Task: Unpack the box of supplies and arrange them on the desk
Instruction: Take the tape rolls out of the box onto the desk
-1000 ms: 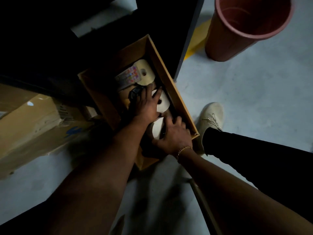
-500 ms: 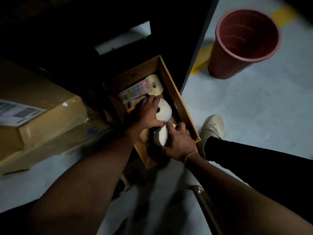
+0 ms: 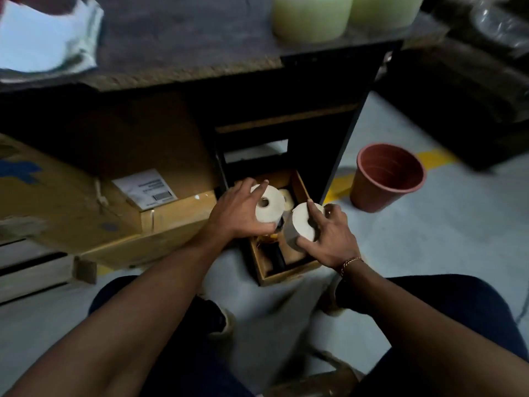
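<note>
The left hand (image 3: 237, 216) was wrapped around a white roll (image 3: 270, 209), with the thumb under it and the fingers bent over its top edge. The right hand (image 3: 332, 239) was clamped on a second roll (image 3: 300, 224), with one finger lying across its flat white face. The two rolls were close side by side, and both were held up in the air just above the open box (image 3: 289, 275).

The box sat on the floor (image 3: 429, 253), partly tucked under the desk (image 3: 186, 50). Inside it lay a third roll (image 3: 287, 198) near the far end. There were also some dark things and something yellow lower down, but it was too dim to tell what they were.

So the job looked like it had only just got going. Two rolls were out of the box, but they were not on the desk yet. More things were waiting in the box to come out.

Up on the desk stood two pale green tubs (image 3: 312, 18) and a blurry shiny bag (image 3: 48, 38). I could not tell if they came from this box. A big carton (image 3: 86, 202) lay on the left, and a red-brown bucket (image 3: 386, 179) stood on the right.
</note>
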{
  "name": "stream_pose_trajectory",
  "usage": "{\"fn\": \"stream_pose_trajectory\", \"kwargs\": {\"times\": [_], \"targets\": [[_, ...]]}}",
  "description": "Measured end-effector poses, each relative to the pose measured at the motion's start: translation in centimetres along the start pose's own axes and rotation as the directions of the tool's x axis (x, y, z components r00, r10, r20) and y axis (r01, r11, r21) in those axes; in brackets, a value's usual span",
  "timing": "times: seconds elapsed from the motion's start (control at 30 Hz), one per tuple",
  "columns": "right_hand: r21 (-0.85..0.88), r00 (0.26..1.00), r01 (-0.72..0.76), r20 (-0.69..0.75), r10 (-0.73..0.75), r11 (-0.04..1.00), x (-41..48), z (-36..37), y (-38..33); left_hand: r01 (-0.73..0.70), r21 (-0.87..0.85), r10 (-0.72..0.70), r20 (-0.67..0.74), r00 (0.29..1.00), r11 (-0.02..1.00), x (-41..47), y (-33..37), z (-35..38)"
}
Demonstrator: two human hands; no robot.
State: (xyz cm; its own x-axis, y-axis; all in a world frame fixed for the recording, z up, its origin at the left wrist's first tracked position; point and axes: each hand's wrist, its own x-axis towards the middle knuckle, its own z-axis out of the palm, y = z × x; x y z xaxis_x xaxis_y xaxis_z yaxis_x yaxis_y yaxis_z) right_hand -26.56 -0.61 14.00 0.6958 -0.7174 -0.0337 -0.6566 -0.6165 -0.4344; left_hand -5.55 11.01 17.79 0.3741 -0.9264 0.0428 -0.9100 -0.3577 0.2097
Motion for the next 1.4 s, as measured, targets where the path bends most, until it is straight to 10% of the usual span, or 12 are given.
{"fn": "stream_pose_trajectory", "kwargs": {"times": [0.63, 1.4], "targets": [[0.046, 0.702, 0.547, -0.568, -0.429, 0.836, 4.3, -26.9, -17.2, -0.087, -0.033, 0.048, -0.618, 0.785, 0.996, -4.4, 0.0, -29.7], [-0.071, 0.944, 0.329, -0.010, -0.330, 0.942, 22.1, -29.6, -25.5, 0.347, -0.291, -0.436, -0.349, 0.829, 0.892, 9.5, -6.3, -32.6]]}}
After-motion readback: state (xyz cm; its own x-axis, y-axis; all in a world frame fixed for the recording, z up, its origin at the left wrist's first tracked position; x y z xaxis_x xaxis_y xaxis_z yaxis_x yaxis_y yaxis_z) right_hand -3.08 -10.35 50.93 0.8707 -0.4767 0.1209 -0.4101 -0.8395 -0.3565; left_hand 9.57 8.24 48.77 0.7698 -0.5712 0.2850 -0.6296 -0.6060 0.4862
